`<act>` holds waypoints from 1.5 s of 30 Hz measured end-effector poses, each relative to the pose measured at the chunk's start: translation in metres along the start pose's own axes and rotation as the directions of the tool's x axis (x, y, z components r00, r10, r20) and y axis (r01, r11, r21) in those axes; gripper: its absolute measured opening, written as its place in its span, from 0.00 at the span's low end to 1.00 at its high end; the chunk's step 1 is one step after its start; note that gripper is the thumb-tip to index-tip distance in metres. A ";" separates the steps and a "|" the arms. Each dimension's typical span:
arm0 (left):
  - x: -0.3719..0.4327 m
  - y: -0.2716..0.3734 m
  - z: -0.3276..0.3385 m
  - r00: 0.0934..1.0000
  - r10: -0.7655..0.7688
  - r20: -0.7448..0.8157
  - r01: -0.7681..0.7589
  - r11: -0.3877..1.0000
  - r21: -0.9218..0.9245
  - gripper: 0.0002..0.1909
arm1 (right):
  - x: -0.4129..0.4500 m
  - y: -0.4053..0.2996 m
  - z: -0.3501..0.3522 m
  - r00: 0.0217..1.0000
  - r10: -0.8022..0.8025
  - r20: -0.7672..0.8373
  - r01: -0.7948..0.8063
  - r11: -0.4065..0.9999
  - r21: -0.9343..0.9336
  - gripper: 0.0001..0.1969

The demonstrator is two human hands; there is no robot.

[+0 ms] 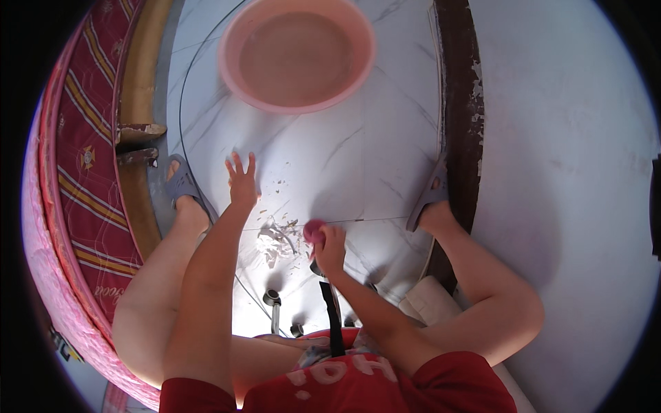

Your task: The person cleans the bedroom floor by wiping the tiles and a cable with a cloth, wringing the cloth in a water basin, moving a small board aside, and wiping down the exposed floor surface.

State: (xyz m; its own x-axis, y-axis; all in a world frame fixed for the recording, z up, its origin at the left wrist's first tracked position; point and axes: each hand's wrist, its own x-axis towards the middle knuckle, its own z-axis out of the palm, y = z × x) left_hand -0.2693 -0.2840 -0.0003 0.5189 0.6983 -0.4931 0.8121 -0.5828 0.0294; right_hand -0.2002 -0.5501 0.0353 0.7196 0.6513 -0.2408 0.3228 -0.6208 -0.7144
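Observation:
My left hand (244,180) hangs over the tiled floor with its fingers spread, holding nothing. Gripped in my right hand (332,249) is a small, rounded, pinkish-red object (314,231); my fingers hide part of it, and its exact kind is unclear. Just left of that object lies a small heap of debris (276,240), with crumpled whitish scraps and thin shavings. More crumbs trail up the floor toward a pink plastic basin (297,107). Cloudy, brownish water (302,57) appears to stand in the basin.
My slippered feet flank the heap, the left slipper (182,180) beside a thin black cable (181,111). A wooden bed frame (140,77) with a red striped mattress (88,155) runs along the left. Casters (271,297) stand below me. Peeling dark skirting (459,77) edges the right wall.

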 end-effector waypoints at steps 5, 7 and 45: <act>0.001 0.003 -0.004 1.000 -0.008 0.011 0.008 1.000 0.001 0.61 | 0.169 0.021 -0.072 0.927 -0.006 -0.376 -0.115 0.948 -0.297 0.21; 0.008 0.022 -0.006 1.000 0.019 0.025 -0.018 1.000 -0.012 0.61 | 0.219 0.064 -0.120 0.900 0.032 -0.435 -0.250 0.855 -0.455 0.23; -0.094 -0.117 0.058 0.981 -0.191 -0.036 0.190 0.981 -0.029 0.54 | 0.188 -0.058 0.047 0.796 -0.604 0.024 0.604 0.792 -0.093 0.20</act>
State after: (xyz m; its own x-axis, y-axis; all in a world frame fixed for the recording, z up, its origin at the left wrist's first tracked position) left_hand -0.4280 -0.3056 -0.0074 0.3633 0.8113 -0.4581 0.9034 -0.4269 -0.0395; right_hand -0.1128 -0.3714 0.0006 0.3633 0.9043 0.2243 0.7471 -0.1389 -0.6500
